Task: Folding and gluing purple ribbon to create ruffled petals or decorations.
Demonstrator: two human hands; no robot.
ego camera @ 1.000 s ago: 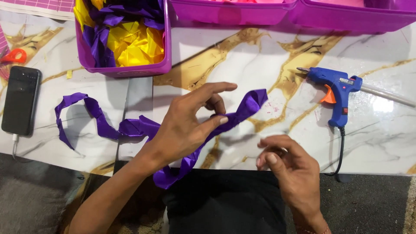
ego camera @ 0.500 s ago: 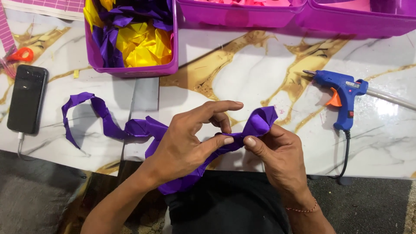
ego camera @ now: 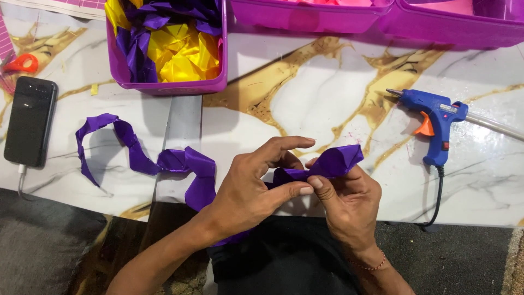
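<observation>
Head view, only one: both hands are working a purple ribbon [ego camera: 191, 169] just above the near edge of the marble table [ego camera: 327, 104]. Left hand [ego camera: 248, 194] is pinching the ribbon between thumb & index, other fingers arching up & spread loose, prob. to keep them clear of the fold. Right hand [ego camera: 349, 199] is pinching the same spot from the other side, thumb pressing against the left thumb tip, remaining fingers curling under the folded end to prop it. Ribbon's long axis is running roughly left-right across the table: free tail is snaking away to the left in loose curves w/ its tip pointing down toward the table edge, mid part is passing under the left hand, and the folded end is sticking up & right past the right fingers. Blue glue gun [ego camera: 434, 117] is lying to the right, nozzle pointing left, cord trailing off the edge, seemingly parked within reach. Black phone [ego camera: 30, 120] is lying at far left on a cable. Purple bin [ego camera: 164, 86] w/ yellow & purple pieces is sitting at the back.
</observation>
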